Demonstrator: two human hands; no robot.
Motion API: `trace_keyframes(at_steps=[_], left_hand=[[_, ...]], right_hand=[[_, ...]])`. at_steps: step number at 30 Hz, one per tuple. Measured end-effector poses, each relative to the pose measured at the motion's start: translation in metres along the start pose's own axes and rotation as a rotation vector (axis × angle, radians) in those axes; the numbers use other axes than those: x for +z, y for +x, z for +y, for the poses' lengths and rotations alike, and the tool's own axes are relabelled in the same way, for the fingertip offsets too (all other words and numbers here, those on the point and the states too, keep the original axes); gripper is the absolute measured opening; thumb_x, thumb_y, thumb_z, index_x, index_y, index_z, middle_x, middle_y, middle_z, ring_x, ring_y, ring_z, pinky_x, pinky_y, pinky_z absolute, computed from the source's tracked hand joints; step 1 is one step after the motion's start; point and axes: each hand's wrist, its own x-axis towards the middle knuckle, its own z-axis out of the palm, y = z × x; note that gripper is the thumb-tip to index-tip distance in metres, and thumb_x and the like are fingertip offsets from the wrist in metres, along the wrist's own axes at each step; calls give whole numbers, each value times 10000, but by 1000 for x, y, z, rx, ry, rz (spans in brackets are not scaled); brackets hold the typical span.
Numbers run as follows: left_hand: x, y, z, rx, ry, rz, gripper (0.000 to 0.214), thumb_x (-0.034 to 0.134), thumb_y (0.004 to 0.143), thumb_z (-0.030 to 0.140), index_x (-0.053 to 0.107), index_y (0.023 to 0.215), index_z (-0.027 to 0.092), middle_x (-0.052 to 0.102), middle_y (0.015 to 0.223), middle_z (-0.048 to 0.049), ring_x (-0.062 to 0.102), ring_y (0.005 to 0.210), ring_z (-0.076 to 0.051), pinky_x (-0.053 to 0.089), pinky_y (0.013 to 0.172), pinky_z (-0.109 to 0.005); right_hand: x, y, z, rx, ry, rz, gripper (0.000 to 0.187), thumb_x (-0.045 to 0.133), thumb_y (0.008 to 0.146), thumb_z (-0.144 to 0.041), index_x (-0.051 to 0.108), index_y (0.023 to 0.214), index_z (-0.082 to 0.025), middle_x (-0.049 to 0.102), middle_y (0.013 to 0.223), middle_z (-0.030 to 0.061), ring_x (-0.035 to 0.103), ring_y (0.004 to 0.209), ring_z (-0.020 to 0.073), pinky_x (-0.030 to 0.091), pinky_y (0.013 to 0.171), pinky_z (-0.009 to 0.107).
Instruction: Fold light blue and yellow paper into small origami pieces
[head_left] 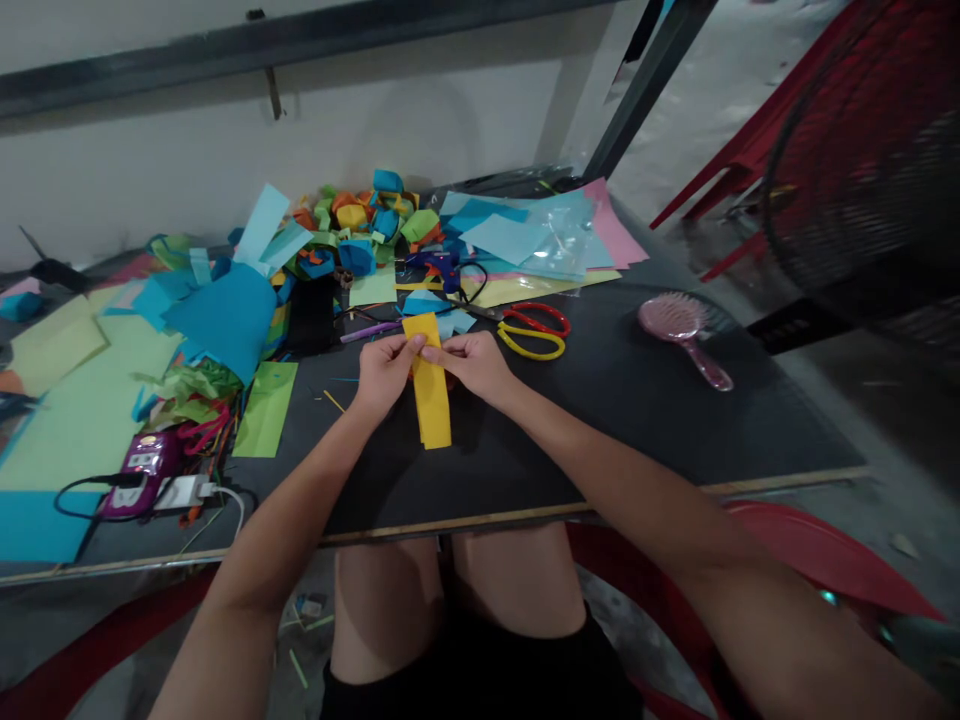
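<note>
A folded strip of yellow paper (433, 405) is held upright over the dark table, its lower end hanging toward me. My left hand (386, 372) pinches its left edge near the top between thumb and fingers. From the other side my right hand (476, 364) grips the same strip, the two thumbs almost meeting on its face. Just behind my right hand lie scissors (534, 335) with one red and one yellow handle. Something orange is partly hidden behind the strip. A purple stick-like item (370, 331) rests beyond my left hand.
Folded colored paper pieces (352, 225) are heaped at the back. Paper sheets (525, 235) and a blue glue gun (444, 268) lie near them. A pink hairbrush (682, 325) is at right, beside a fan (870, 170). A purple power strip (146, 465) with cables sits at left.
</note>
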Motion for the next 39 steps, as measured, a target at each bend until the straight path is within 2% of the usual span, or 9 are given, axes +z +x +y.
trace_keyframes(at_steps=[4, 6, 12, 16, 22, 28, 32, 35, 39], left_hand=[[2, 2, 1, -25, -134, 53, 476, 706, 755, 604, 621, 631, 152, 572, 560, 9, 476, 508, -84, 378, 468, -207], [1, 4, 1, -28, -190, 82, 448, 705, 764, 588, 639, 669, 156, 620, 613, -4, 525, 550, -94, 438, 519, -213], [-1, 5, 3, -47, -191, 150, 377, 714, 803, 495, 612, 645, 168, 604, 583, 14, 510, 509, -79, 439, 495, -201], [0, 5, 1, -110, -230, 134, 370, 719, 790, 504, 632, 665, 167, 602, 572, 22, 501, 462, -78, 449, 469, -217], [-4, 8, -2, -121, -197, -79, 399, 820, 659, 515, 698, 725, 141, 618, 574, 17, 523, 475, -76, 434, 467, -199], [-8, 15, -6, -82, -156, 87, 390, 797, 660, 515, 673, 653, 145, 608, 580, 18, 467, 471, -54, 372, 446, -179], [-11, 15, -10, -112, -106, 45, 433, 768, 666, 570, 677, 659, 147, 554, 518, 29, 433, 434, -61, 322, 415, -188], [-12, 12, -13, -61, -4, -56, 408, 793, 647, 533, 719, 710, 136, 645, 608, -5, 528, 521, -92, 416, 502, -206], [-13, 9, -15, -10, 94, 2, 377, 744, 717, 515, 718, 696, 139, 649, 614, -3, 522, 533, -92, 414, 521, -205]], right_hand=[[5, -2, -2, 241, 173, -308, 509, 940, 446, -477, 726, 733, -116, 731, 652, 54, 697, 604, 171, 590, 586, 270], [8, -3, -2, 293, 217, -358, 533, 942, 461, -485, 713, 748, -99, 722, 629, 66, 694, 578, 169, 609, 591, 290], [10, -3, -1, 225, 263, -268, 664, 769, 567, -750, 717, 760, -117, 732, 633, 90, 691, 527, 179, 595, 523, 283], [7, -1, 2, 188, 184, -196, 613, 749, 587, -760, 692, 635, -152, 706, 575, 60, 681, 514, 189, 560, 497, 278], [1, 5, 8, 10, -46, 18, 617, 692, 652, -765, 632, 536, -162, 623, 476, 19, 570, 413, 132, 420, 387, 234], [1, 5, 5, 151, -10, -274, 486, 824, 594, -617, 728, 652, -144, 720, 584, 40, 653, 475, 130, 529, 459, 208], [4, 4, 5, 116, -32, -180, 470, 821, 614, -596, 724, 624, -136, 698, 530, 42, 637, 431, 127, 528, 432, 202], [4, 4, 3, 126, 20, -110, 464, 837, 602, -590, 708, 602, -145, 691, 516, 44, 648, 437, 141, 548, 436, 221], [4, 5, 2, 224, 106, -200, 458, 882, 553, -551, 711, 620, -132, 723, 579, 72, 693, 500, 158, 567, 462, 212]])
